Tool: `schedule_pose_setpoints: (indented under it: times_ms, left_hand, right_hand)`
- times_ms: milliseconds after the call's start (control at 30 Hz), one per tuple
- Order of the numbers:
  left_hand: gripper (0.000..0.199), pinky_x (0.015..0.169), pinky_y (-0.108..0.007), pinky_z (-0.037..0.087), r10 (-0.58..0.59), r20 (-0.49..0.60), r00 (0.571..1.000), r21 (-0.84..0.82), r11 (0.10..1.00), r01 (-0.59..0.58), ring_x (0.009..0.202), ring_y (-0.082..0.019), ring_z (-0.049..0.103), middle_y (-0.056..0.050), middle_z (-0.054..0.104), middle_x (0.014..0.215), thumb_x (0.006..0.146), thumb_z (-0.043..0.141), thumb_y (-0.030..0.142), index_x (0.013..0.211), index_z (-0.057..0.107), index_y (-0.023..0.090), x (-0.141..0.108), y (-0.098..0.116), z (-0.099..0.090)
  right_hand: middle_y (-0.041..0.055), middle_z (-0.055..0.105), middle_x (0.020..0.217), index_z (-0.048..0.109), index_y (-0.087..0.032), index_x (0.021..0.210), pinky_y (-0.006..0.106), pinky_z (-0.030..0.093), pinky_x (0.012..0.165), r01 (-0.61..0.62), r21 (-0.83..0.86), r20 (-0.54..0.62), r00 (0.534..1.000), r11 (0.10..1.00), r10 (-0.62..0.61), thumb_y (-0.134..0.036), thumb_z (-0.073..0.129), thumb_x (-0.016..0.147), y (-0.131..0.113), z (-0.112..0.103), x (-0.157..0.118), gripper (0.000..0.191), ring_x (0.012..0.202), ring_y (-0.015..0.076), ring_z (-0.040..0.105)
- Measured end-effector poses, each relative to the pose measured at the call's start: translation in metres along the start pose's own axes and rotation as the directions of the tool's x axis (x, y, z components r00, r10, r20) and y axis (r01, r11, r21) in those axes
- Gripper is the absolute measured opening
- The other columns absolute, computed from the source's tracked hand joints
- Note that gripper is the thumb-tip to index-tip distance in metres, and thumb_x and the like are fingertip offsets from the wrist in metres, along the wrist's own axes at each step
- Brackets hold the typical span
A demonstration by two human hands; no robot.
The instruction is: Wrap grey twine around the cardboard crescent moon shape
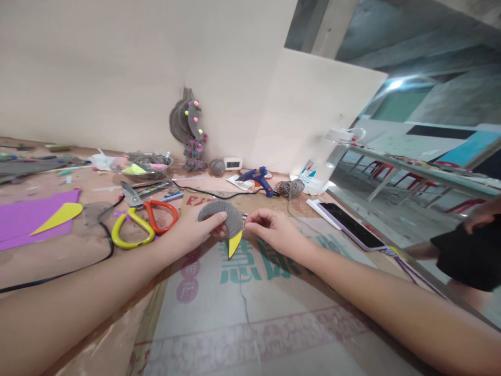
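My left hand point(205, 224) is closed round a crescent point(230, 216) wound with grey yarn, thumb on its front face. A bare yellow tip point(235, 244) points down at the crescent's lower end. Just right of it, the thumb and fingers of my right hand point(268, 225) are pinched together at what looks like the grey yarn; the fingers partly hide it. A loose grey yarn bundle point(289, 188) lies behind my right hand, and a strand trails from it towards my right forearm. Both hands are above a printed cardboard sheet point(219, 334).
Scissors point(133, 230) with yellow and red handles lie left, near purple sheets point(23, 222) and a yellow cutout point(58, 216). A blue glue gun point(258, 180), a clear jug point(319, 167) and a phone point(352, 224) stand or lie beyond. A person point(469, 250) is at right.
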State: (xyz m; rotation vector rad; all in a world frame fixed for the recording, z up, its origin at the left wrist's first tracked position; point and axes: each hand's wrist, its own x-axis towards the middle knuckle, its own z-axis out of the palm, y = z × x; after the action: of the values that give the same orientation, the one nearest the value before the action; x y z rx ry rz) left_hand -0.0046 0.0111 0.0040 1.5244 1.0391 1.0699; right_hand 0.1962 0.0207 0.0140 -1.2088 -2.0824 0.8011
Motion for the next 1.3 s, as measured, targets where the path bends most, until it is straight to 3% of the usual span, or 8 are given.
schedule_pose_setpoints:
  times_ms: [933, 1100, 1167, 1300]
  left_hand:
    - [0.022, 0.054, -0.022, 0.043, -0.014, 0.057, 0.998, -0.001, 1.0, 0.014, 0.053, -0.012, 0.054, 0.001, 0.058, 0.055, 0.077, 0.053, 0.028, 0.059, 0.056, 0.016, -0.001, 0.007, 0.002]
    - [0.021, 0.055, -0.022, 0.043, -0.04, 0.039, 0.998, -0.048, 0.998, 0.042, 0.055, -0.012, 0.054, 0.0, 0.058, 0.058, 0.077, 0.055, 0.031, 0.062, 0.056, 0.015, -0.003, 0.006, 0.001]
    - [0.021, 0.058, -0.024, 0.044, -0.064, 0.02, 0.998, -0.051, 0.997, 0.064, 0.057, -0.013, 0.055, -0.001, 0.06, 0.061, 0.075, 0.057, 0.033, 0.064, 0.058, 0.015, -0.004, 0.006, 0.0]
    - [0.023, 0.06, -0.025, 0.046, -0.07, 0.006, 0.998, -0.02, 0.997, 0.07, 0.059, -0.013, 0.056, -0.002, 0.061, 0.062, 0.074, 0.058, 0.037, 0.064, 0.058, 0.016, -0.003, 0.005, -0.001]
  right_hand:
    - [0.0007, 0.064, 0.072, 0.063, -0.017, 0.078, 0.023, 0.043, 0.06, 0.045, -0.033, -0.022, 0.999, 0.998, -0.046, -0.028, 0.056, 0.079, 0.0, 0.0, 0.0, 0.013, 0.065, 0.0123, 0.056]
    - [0.0044, 0.062, 0.085, 0.066, -0.017, 0.084, 0.028, 0.043, 0.076, 0.16, -0.153, -0.021, 0.986, 0.975, -0.165, -0.021, 0.05, 0.083, 0.007, -0.004, 0.003, 0.017, 0.081, 0.0152, 0.057]
    - [0.006, 0.06, 0.092, 0.067, -0.017, 0.09, 0.03, 0.042, 0.08, 0.178, -0.179, -0.057, 0.98, 0.968, -0.19, -0.019, 0.047, 0.085, 0.01, -0.006, 0.005, 0.02, 0.088, 0.0162, 0.056]
    - [0.0057, 0.059, 0.093, 0.063, -0.018, 0.097, 0.03, 0.042, 0.079, 0.163, -0.168, -0.237, 0.951, 0.972, -0.201, -0.023, 0.042, 0.088, 0.008, -0.01, 0.006, 0.023, 0.086, 0.0157, 0.054]
